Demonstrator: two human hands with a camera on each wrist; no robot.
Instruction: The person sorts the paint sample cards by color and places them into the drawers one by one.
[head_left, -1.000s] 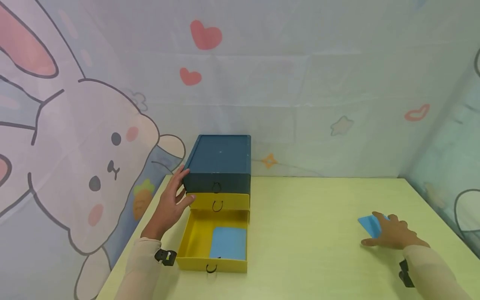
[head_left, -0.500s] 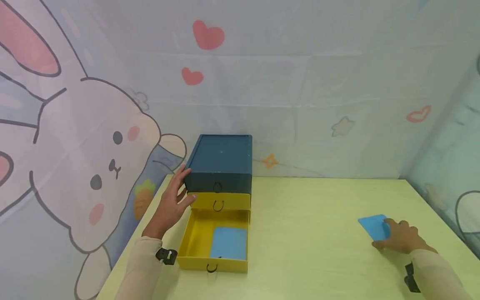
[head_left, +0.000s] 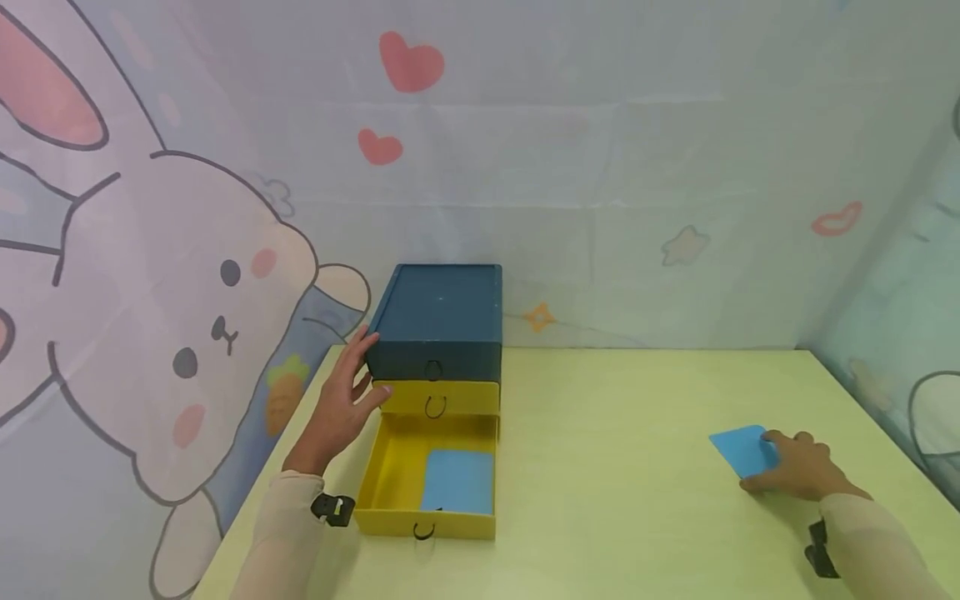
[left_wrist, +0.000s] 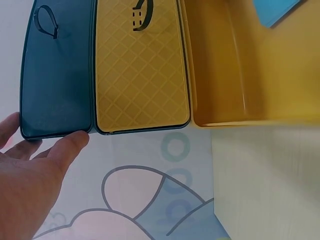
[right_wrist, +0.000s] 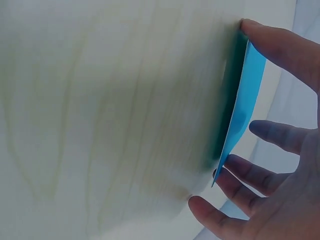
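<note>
A three-tier drawer unit [head_left: 438, 304] stands at the left of the table, dark blue on top with yellow drawers below. My left hand [head_left: 339, 421] rests against its left side, fingers extended, thumb at the front edge in the left wrist view. The bottom yellow drawer [head_left: 401, 475] is pulled out, and a light blue sheet [head_left: 459, 482] lies in it. Far to the right, my right hand [head_left: 808, 467] holds a thin blue sheet [head_left: 742, 450] by its edges, thumb on one side, fingers on the other. The right wrist view shows this sheet [right_wrist: 244, 105] edge-on and slightly bowed.
The pale yellow table [head_left: 600, 467] stretches between the two hands. A printed cloth [head_left: 570, 167] with a rabbit and hearts hangs behind and beside it. Black loop pulls [head_left: 423, 533] stick out from the drawer fronts.
My right hand has shifted slightly right and its fingers have gone from lying over the sheet to holding it by its edges, uncovering more of it. My left hand stays on the drawer unit.
</note>
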